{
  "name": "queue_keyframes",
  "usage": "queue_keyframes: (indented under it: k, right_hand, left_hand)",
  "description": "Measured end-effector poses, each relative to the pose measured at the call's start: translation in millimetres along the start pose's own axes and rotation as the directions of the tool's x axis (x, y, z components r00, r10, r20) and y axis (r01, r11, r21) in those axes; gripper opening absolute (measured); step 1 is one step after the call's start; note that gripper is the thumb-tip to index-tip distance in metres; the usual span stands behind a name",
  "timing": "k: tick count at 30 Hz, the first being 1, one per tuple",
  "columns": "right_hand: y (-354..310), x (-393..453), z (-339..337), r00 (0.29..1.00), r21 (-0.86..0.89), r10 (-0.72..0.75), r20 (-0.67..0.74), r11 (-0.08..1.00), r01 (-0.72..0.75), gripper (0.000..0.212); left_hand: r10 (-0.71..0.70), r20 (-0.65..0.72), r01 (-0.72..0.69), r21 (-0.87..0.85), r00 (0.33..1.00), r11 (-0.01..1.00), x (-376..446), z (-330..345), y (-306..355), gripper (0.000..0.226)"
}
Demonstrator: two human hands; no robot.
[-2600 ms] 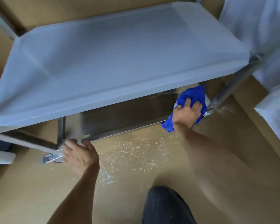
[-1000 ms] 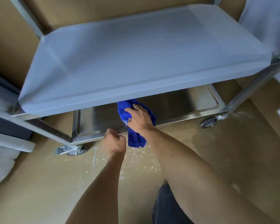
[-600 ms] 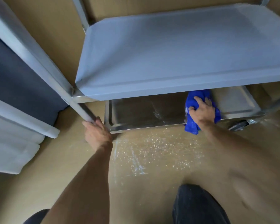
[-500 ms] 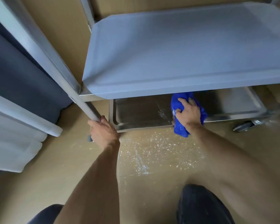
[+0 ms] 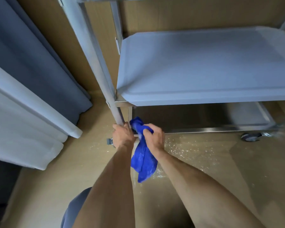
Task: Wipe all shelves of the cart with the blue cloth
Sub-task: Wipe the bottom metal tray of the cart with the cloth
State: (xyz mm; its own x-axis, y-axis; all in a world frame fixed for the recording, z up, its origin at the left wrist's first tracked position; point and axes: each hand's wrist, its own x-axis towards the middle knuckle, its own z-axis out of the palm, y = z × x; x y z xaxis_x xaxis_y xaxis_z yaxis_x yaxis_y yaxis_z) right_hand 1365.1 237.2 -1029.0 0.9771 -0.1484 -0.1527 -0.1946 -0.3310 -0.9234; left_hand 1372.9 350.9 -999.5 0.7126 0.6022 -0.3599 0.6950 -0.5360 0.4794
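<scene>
The steel cart fills the upper right, its grey middle shelf (image 5: 204,66) lying above the shiny bottom shelf (image 5: 204,119). My left hand (image 5: 123,136) grips the cart's front-left leg (image 5: 105,89) near its lower end. Right beside it, my right hand (image 5: 154,137) is closed on the blue cloth (image 5: 144,160), bunched at the bottom shelf's front-left corner. The cloth's lower part hangs down off the shelf edge over the floor between my forearms.
White specks and wet streaks (image 5: 196,150) cover the tan floor in front of the cart. A caster wheel (image 5: 251,137) sits at the bottom right corner. Grey and white curtains (image 5: 31,96) hang at the left. My knee (image 5: 76,209) is at the bottom.
My right hand has slid the cloth leftward along the bottom shelf to its front-left corner, close to my left hand on the leg. The view shifted left and more cloth hangs down.
</scene>
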Motion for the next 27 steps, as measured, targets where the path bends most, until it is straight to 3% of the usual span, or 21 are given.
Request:
queue_keyframes:
  k: [2, 4, 7, 9, 12, 14, 16, 18, 20, 22, 25, 27]
  right_hand:
    - [-14, 15, -19, 0.937, 0.36, 0.343, -0.065, 0.884, -0.298, 0.022]
    - [-18, 23, -36, 0.85, 0.529, 0.527, -0.014, 0.725, -0.441, 0.018]
    - [-26, 33, -60, 0.768, 0.458, 0.637, -0.063, 0.702, -0.545, 0.034]
    - [-31, 42, -76, 0.719, 0.331, 0.632, -0.289, 0.771, -0.544, 0.047]
    - [-41, 56, -99, 0.66, 0.183, 0.433, -0.614, 0.891, -0.415, 0.056]
    - [-31, 67, -108, 0.73, 0.001, 0.253, -0.635, 0.945, -0.327, 0.062]
    - [-13, 76, -119, 0.845, -0.263, 0.076, -0.529, 0.932, -0.248, 0.063]
    - [7, 80, -127, 0.952, -0.568, -0.045, -0.302, 0.811, -0.142, 0.055]
    - [29, 84, -126, 0.984, -0.772, -0.127, -0.128, 0.635, -0.019, 0.048]
    - [46, 87, -119, 0.983, -0.797, -0.158, -0.096, 0.604, 0.019, 0.05]
    - [56, 105, -103, 0.987, -0.675, -0.123, -0.107, 0.738, 0.019, 0.064]
    - [52, 122, -86, 0.989, -0.691, -0.122, -0.081, 0.722, 0.033, 0.078]
  left_hand:
    - [-0.043, 0.066, 0.043, 0.01, 0.997, 0.999, -7, -8, 1, 0.031]
    - [-0.073, 0.045, 0.074, -0.033, 0.996, 0.997, -15, -14, 3, 0.027]
    - [-0.057, -0.052, 0.05, -0.126, 0.997, 0.991, -18, -22, 11, 0.033]
    - [-0.079, -0.054, 0.068, -0.174, 0.995, 0.982, -15, -24, 16, 0.038]
    - [-0.104, -0.054, 0.088, -0.242, 0.993, 0.966, -15, -19, 17, 0.038]
    - [-0.095, -0.069, 0.071, -0.295, 0.993, 0.953, -17, -13, 16, 0.041]
    - [-0.104, -0.107, 0.071, -0.274, 0.989, 0.959, -16, -9, 18, 0.037]
    - [-0.094, -0.15, 0.066, -0.185, 0.984, 0.981, -14, -8, 17, 0.029]
    - [-0.07, -0.185, 0.045, -0.139, 0.98, 0.989, -9, -10, 12, 0.032]
    - [-0.053, -0.221, 0.03, -0.105, 0.974, 0.994, 2, -13, 5, 0.041]
    - [-0.01, -0.262, -0.007, -0.064, 0.965, 0.998, 23, -13, 2, 0.043]
    - [0.015, -0.302, -0.04, -0.076, 0.953, 0.996, 28, -7, 2, 0.039]
